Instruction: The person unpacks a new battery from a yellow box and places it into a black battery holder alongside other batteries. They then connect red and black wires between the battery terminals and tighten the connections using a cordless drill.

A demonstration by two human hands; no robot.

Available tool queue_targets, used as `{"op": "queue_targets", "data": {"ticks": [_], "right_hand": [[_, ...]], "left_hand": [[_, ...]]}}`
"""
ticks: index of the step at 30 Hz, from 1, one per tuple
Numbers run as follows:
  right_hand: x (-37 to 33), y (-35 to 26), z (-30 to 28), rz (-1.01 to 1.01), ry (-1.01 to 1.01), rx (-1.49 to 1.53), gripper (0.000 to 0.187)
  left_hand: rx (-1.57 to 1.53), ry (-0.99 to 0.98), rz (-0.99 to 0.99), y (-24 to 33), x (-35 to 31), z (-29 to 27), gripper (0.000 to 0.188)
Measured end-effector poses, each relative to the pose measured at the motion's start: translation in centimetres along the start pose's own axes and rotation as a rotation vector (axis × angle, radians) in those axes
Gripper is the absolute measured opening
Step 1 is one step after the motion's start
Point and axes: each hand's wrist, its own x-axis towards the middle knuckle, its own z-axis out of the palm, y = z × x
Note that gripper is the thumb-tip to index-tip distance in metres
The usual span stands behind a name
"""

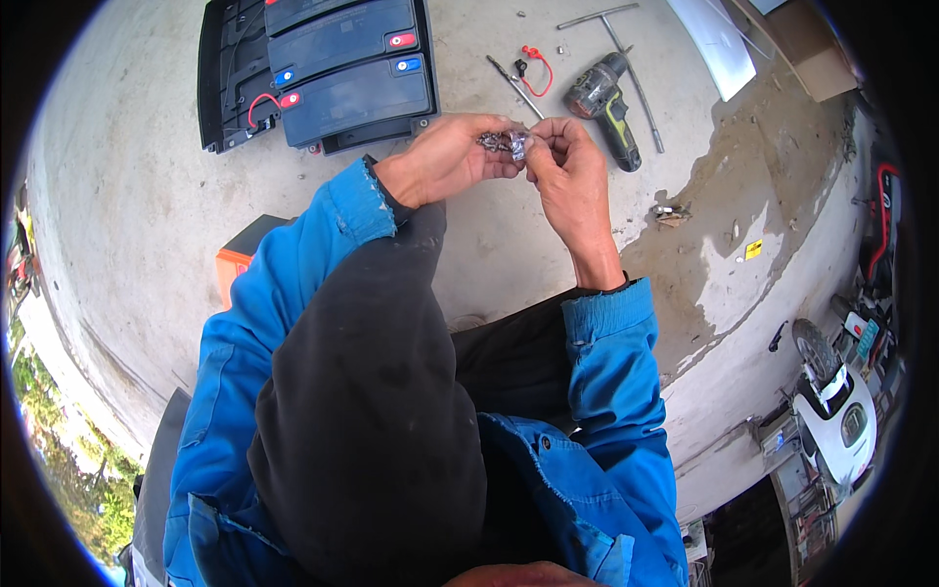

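My left hand point(452, 158) is cupped with the palm turned up, fingers curled around several small metal screws point(492, 142). Against its fingertips, my right hand point(570, 174) pinches a small shiny silver packet point(518, 146) between thumb and forefinger. The two hands nearly touch above the concrete floor. Just beyond my left hand lies a black tray point(217, 83) with several dark batteries point(357, 101) in it, their terminals capped red and blue. A cordless drill point(608, 110) lies on the floor beyond my right hand.
Past the hands lie a metal rod point(515, 88), a red cable point(546, 76) and a T-handle wrench point(641, 98). An orange and black box point(235, 256) stands by my left arm. To the right are wet floor, small debris point(670, 213) and a white scooter point(843, 430).
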Motion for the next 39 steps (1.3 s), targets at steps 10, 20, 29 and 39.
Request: {"op": "queue_targets", "data": {"ticks": [10, 20, 29, 39], "right_hand": [[-0.3, -0.5, 0.5, 0.062, -0.088, 0.115, 0.019], [2.7, 1.8, -0.1, -0.024, -0.183, -0.320, 0.017], [5.1, 7.4, -0.2, -0.125, -0.323, -0.891, 0.023], [3.7, 12.3, -3.4, -0.018, -0.277, -0.965, 0.026]], "left_hand": [[0.087, -0.094, -0.024, 0.5, -1.5, -1.8, 0.029], [0.564, 0.145, -0.012, 4.2, -17.4, -6.0, 0.022], [1.166, 0.941, 0.094, 12.2, -31.8, -23.1, 0.017], [1.742, 1.380, -0.015, 9.5, -25.2, -45.8, 0.024]]}}
